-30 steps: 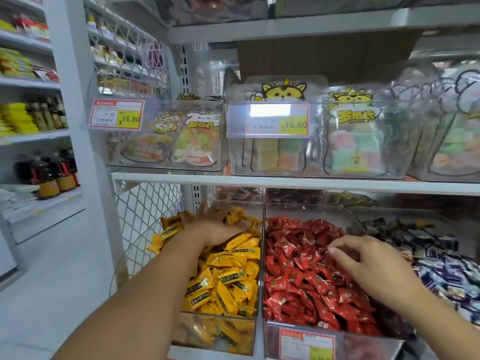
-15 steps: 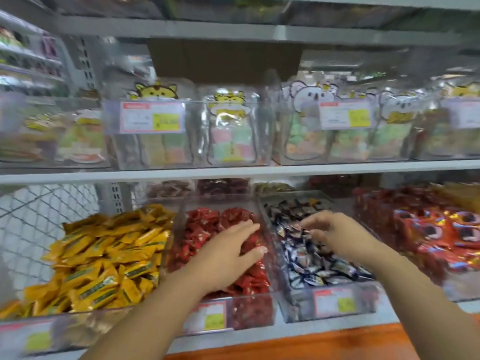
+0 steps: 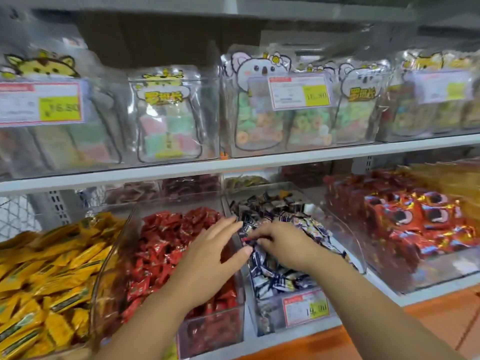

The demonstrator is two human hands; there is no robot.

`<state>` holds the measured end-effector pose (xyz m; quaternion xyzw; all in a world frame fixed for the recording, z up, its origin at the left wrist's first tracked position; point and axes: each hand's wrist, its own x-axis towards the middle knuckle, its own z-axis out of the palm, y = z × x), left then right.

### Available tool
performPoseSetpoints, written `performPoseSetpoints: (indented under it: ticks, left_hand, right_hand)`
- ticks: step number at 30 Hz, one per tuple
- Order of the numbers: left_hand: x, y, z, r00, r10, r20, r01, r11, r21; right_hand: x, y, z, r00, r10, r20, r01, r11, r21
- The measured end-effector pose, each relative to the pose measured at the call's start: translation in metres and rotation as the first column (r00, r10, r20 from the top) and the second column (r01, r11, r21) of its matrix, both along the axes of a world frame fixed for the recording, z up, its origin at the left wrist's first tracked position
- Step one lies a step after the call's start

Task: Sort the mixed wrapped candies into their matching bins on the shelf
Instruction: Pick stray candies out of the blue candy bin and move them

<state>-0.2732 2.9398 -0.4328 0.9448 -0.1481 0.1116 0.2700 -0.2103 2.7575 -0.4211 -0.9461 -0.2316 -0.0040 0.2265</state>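
Observation:
Clear bins stand side by side on the lower shelf. One holds yellow wrapped candies (image 3: 52, 268), one red wrapped candies (image 3: 166, 242), one dark blue-and-white wrapped candies (image 3: 280, 214). My left hand (image 3: 210, 261) hovers flat over the red bin, fingers straight, tips at the divider toward the dark bin. My right hand (image 3: 283, 245) is inside the dark bin, fingers curled, pinching a small wrapped candy (image 3: 247, 240) with a reddish tint at the bin's left edge. The two hands almost touch.
A bin of red-and-gold packets (image 3: 415, 219) sits to the right. The upper shelf (image 3: 233, 165) carries clear bags of pastel sweets behind price tags (image 3: 298, 92). A price label (image 3: 306, 310) fronts the dark bin. An orange ledge (image 3: 337, 344) runs below.
The view has swung right. My left hand went from the yellow bin to the red bin. My right hand went from the red bin into the dark bin and closed its fingers.

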Motion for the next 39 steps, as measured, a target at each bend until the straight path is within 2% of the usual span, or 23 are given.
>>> performPoseSetpoints:
  ticks: [2,4,6,9,13,16,22,24,27,30,35,37,39]
  left_hand:
    - [0.003,0.001,-0.001,1.000,0.010,0.010,-0.010,1.000,0.002]
    - [0.003,0.000,-0.001,1.000,0.007,-0.027,-0.009,0.998,-0.064]
    - [0.001,-0.002,-0.001,0.999,0.007,-0.053,-0.014,0.992,-0.128]
    - [0.001,-0.002,-0.002,0.997,0.033,-0.071,-0.044,0.987,-0.154]
    - [0.005,-0.002,-0.006,0.996,0.035,-0.081,-0.048,0.987,-0.154]
    - [0.006,-0.004,-0.007,0.997,0.024,-0.077,-0.036,0.987,-0.157]
    - [0.004,-0.004,-0.009,0.998,0.017,-0.068,-0.030,0.980,-0.195]
    - [0.004,-0.004,-0.009,0.998,0.023,-0.067,-0.037,0.976,-0.213]
    - [0.004,-0.002,-0.009,0.997,0.023,-0.071,-0.038,0.973,-0.228]
    - [0.004,-0.001,-0.010,0.997,0.034,-0.074,-0.050,0.973,-0.225]
    - [0.002,-0.002,-0.009,0.996,0.048,-0.075,-0.063,0.976,-0.207]
    - [0.001,-0.002,-0.008,0.995,0.050,-0.083,-0.065,0.979,-0.195]
    - [-0.001,-0.002,-0.007,0.995,0.051,-0.084,-0.065,0.981,-0.180]
  right_hand:
    - [0.012,0.009,-0.011,0.999,0.052,-0.010,-0.053,0.998,-0.036]
    - [0.022,0.012,-0.017,0.998,0.059,0.015,-0.058,0.998,-0.035]
    - [0.033,0.009,-0.014,0.997,0.025,0.073,-0.024,1.000,-0.005]
    - [0.044,0.004,-0.008,0.996,-0.050,0.078,0.049,0.999,0.022]
    - [0.048,0.024,-0.013,0.998,0.047,0.052,-0.036,0.981,-0.188]
    - [0.048,0.030,-0.015,0.999,0.000,0.050,0.018,0.936,-0.352]
    - [0.035,0.031,-0.015,0.986,-0.053,0.155,0.111,0.912,-0.394]
    - [0.030,0.027,-0.014,0.988,-0.076,0.136,0.114,0.947,-0.300]
    - [0.020,0.013,-0.005,0.996,-0.088,-0.031,0.089,0.996,0.011]
    - [0.006,-0.004,0.008,0.984,-0.079,-0.158,0.118,0.958,0.262]
    - [-0.001,-0.019,0.014,0.972,-0.111,-0.207,0.191,0.887,0.421]
    - [0.000,-0.023,0.011,0.969,-0.149,-0.195,0.219,0.881,0.419]
    - [0.001,-0.027,0.012,0.968,-0.206,-0.142,0.243,0.909,0.340]
